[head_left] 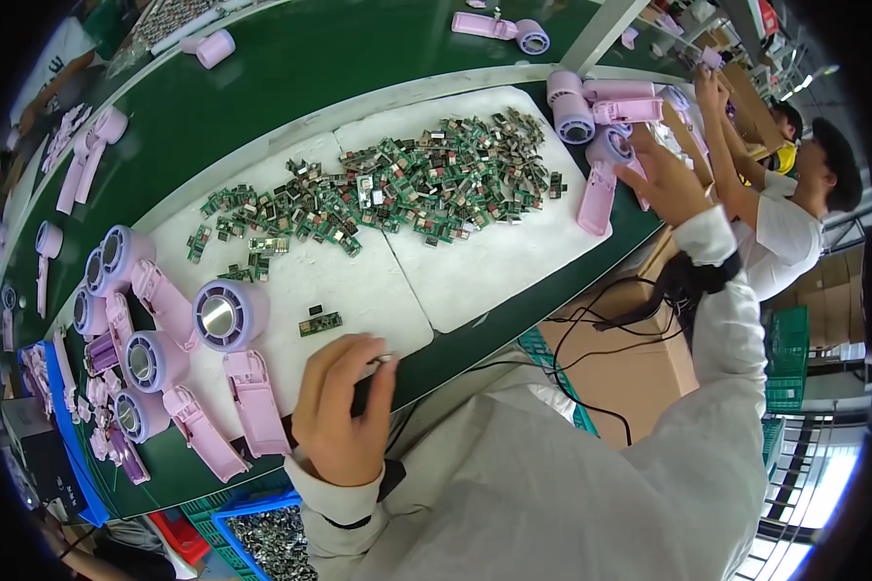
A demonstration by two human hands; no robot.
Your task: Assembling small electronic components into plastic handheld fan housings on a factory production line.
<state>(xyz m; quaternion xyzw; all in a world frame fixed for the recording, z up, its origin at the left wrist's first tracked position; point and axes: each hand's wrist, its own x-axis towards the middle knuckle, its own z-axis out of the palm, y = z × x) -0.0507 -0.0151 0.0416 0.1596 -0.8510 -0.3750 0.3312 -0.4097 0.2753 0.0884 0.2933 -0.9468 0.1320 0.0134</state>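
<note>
L hand (344,416): thumb & fingertips closed on small pale part (382,359), too small to ID. Just beyond: single PCB (320,323), long axis approx. L–R; flat, rect., green. R hand (673,179): fingers bent at fan (599,192), R edge of white foam mat (354,286); touch vs. grip, can't tell. Fan long axis near–far, handle pointing near & slightly L, head far. Lilac rnd. head, pink open-shell handle, smooth plastic. Adj.: PCB pile (446,179), jagged, mixed orient.
</note>
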